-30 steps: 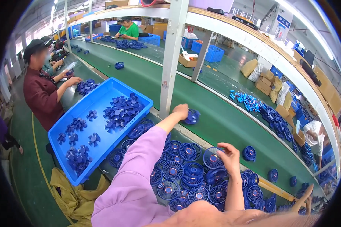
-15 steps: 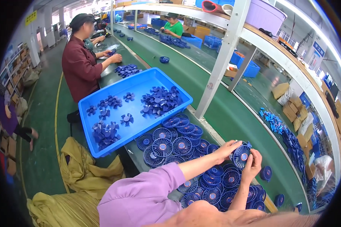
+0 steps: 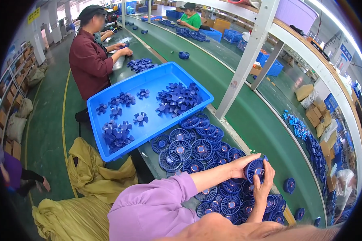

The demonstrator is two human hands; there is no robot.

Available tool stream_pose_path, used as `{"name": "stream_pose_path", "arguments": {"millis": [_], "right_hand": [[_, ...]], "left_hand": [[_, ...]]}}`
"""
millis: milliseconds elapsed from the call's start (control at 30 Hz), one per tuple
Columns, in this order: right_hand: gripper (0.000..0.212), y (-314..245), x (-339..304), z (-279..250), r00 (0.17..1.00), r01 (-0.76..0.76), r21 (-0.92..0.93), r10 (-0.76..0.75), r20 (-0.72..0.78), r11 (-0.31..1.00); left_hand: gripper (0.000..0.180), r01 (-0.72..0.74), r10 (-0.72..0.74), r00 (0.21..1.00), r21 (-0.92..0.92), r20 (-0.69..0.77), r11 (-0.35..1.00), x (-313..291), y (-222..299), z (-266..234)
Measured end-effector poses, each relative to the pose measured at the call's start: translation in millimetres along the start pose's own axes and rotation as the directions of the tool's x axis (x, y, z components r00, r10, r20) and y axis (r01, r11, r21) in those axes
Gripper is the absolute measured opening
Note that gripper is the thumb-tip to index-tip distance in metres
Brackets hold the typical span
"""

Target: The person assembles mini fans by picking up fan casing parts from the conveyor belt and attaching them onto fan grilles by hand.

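Observation:
Between my two hands is a round dark-blue fan grille, its ribbed face and pale centre turned up toward me. My left hand grips its left side, the fingertips partly hidden behind it. From the right, my right hand closes its fingers and thumb on the rim. Below and beside my hands many similar fan grilles lie heaped on the bench. A large blue tray stands left of the heap. Loose blue fan blades lie in it, in clusters and singly.
A green conveyor belt runs along the bench's far side, carrying scattered grilles. A white shelf post rises beyond the tray. A co-worker in maroon handles parts at left. Yellowish cloth hangs near my left side.
The grille has tilted and turned a little in my hands, and my right fingers have shifted up around its rim. My view has swung slightly, moving the whole scene rightward.

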State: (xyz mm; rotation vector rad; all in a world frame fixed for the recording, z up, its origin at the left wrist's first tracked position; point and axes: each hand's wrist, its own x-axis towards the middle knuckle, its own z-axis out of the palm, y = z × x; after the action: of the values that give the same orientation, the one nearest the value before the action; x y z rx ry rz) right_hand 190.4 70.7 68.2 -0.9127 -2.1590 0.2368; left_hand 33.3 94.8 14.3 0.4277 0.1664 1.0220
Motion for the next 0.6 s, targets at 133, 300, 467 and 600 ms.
{"name": "stream_pose_path", "arguments": {"millis": [133, 300, 467, 600], "right_hand": [[0.051, 7, -4, 21, 0.994, -0.067, -0.007, 0.066, -0.084, 0.998], [0.06, 3, -14, 46, 0.949, -0.272, 0.355, 0.31, -0.054, 0.894], [0.064, 0, -7, 44, 0.948, -0.253, 0.386, 0.307, -0.084, 0.887], [0.06, -7, 1, 39, 0.969, -0.11, 0.241, 0.158, -0.188, 0.964]], "left_hand": [[0.035, -0.244, 0.257, 0.93, 0.081, -0.261, 0.966, 2, -11, 17], [0.031, -0.468, 0.64, 0.75, 0.553, -0.164, 0.69, -6, -21, 31], [0.032, -0.526, 0.723, 0.69, 0.663, -0.034, 0.533, -12, -20, 37], [0.032, -0.549, 0.74, 0.669, 0.628, -0.065, 0.552, -14, -21, 44]]}}
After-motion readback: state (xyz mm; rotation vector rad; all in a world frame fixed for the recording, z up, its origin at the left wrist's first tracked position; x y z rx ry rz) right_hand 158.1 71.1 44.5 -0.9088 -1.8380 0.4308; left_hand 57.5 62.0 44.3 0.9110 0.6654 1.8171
